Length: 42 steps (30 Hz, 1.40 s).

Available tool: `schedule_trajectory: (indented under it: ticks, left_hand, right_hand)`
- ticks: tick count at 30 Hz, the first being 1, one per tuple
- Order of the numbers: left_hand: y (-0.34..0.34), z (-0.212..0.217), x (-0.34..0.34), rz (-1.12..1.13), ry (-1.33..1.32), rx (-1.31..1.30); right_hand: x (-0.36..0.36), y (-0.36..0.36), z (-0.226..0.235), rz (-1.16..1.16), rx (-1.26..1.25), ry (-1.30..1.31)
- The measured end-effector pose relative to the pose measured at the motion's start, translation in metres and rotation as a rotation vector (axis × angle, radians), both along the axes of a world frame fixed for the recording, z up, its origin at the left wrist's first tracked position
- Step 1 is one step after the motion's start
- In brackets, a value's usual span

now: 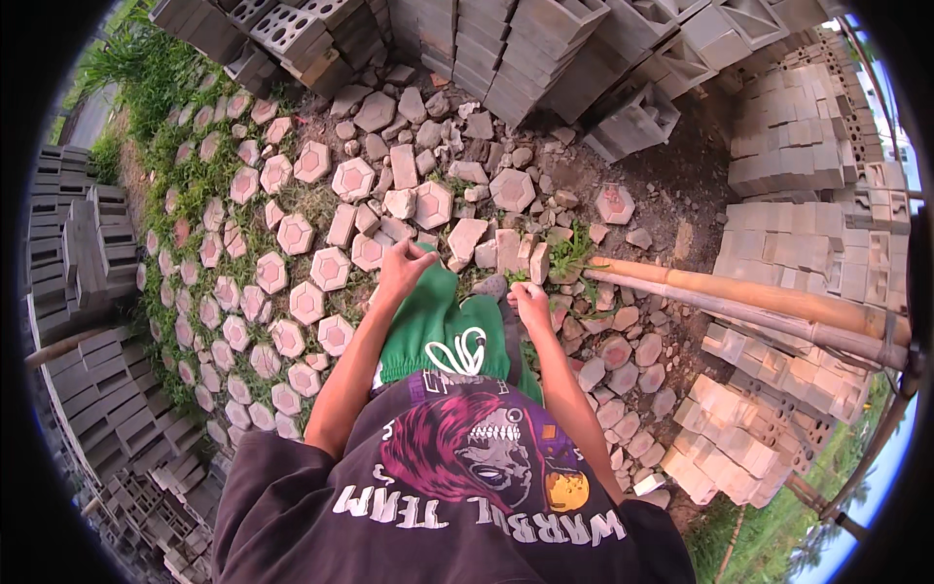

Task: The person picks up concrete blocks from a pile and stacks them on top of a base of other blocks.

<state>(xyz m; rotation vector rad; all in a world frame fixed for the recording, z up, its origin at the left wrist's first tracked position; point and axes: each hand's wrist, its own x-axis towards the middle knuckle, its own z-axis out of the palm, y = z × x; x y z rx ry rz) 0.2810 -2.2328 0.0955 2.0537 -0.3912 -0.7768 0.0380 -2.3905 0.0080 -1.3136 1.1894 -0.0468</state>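
My left hand [403, 269] hangs beside the left leg of my green shorts [438, 311], its fingers curled in, thumb toward the cloth. Whether it pinches the cloth or anything else is hidden. Off the right side of the shorts, my right hand [528, 301] is closed with the knuckles forward; what it holds, if anything, does not show. Beyond my hands lie loose pavers and broken stone. Closest to the left hand is a hexagonal paver [368, 252] with a pinkish centre. Upright block pieces [509, 251] stand just past the right hand.
Hexagonal pavers [295, 234] with grass between them cover the ground to the left. Stacked concrete blocks [467, 49] rise ahead, with more block stacks [783, 238] at right and hollow blocks [97, 234] at far left. Two bamboo poles [749, 297] reach in from the right.
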Motion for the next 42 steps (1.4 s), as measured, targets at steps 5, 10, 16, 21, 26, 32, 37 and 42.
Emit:
schedule_trajectory:
  ticks: [5, 10, 16, 21, 26, 32, 37, 42]
  left_hand:
    - [0.002, -0.016, -0.017, 0.278, 0.052, 0.019]
    - [-0.041, -0.036, -0.008, 0.636, 0.289, 0.071]
    - [-0.088, -0.125, 0.007, 0.857, 0.652, 0.016]
    - [-0.126, -0.128, 0.032, 0.808, 0.729, 0.043]
    - [-0.152, -0.125, 0.044, 0.759, 0.824, 0.125]
    - [-0.195, -0.132, 0.031, 0.849, 0.801, 0.193]
    - [-0.249, -0.166, 0.025, 0.838, 0.629, 0.134]
    - [-0.374, -0.241, 0.045, 0.601, 0.280, 0.227]
  right_hand:
    - [0.002, -0.045, 0.007, 0.190, 0.150, 0.218]
    - [-0.008, -0.104, -0.017, 0.402, 0.097, 0.443]
    - [0.029, -0.187, -0.026, 0.528, -0.054, 0.592]
    - [0.095, -0.225, -0.013, 0.328, 0.080, 0.475]
    - [0.155, -0.251, -0.012, 0.294, 0.139, 0.443]
    - [0.160, -0.334, -0.022, 0.371, 0.041, 0.382]
    - [0.141, -0.476, -0.048, 0.309, -0.138, 0.361]
    - [0.093, -0.640, -0.126, 0.355, -0.258, 0.437]
